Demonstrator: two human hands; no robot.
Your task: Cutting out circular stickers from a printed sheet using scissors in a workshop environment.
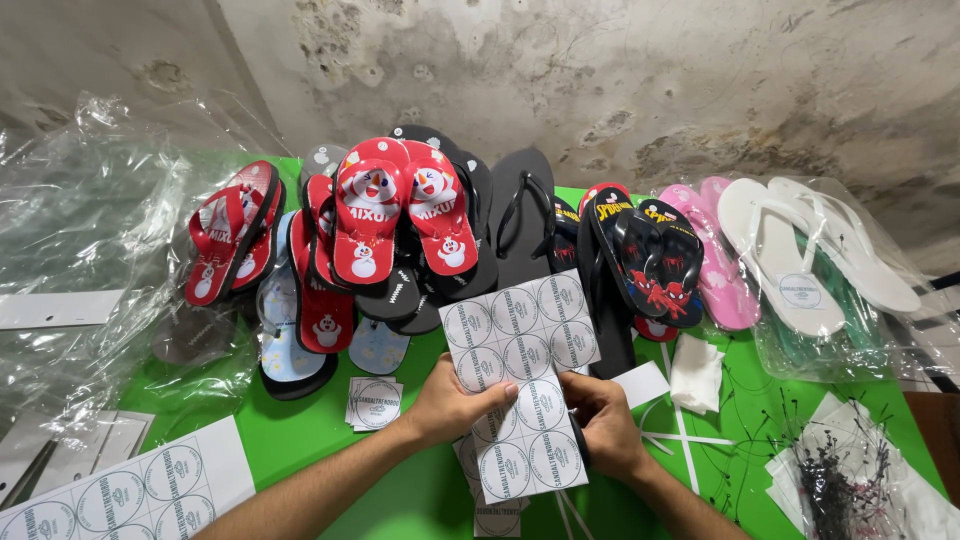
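Note:
My left hand (455, 402) and my right hand (603, 422) hold up a white sheet of round stickers (520, 372) over the green table (300, 430). The left thumb presses on the sheet's lower left part, and the right hand grips its right edge lower down. Part of a dark flip-flop is hidden behind the sheet and the right hand. More sticker pieces lie on the table under the hands.
Red printed flip-flops (390, 215), black ones (522, 215), dark ones with a red figure (655, 260), pink (722, 255) and white pairs (800, 255) line the back. Another sticker sheet (130, 495) lies front left, cut stickers (375, 403) nearby, black tag pins (835, 475) at right, clear plastic bags (80, 230) at left.

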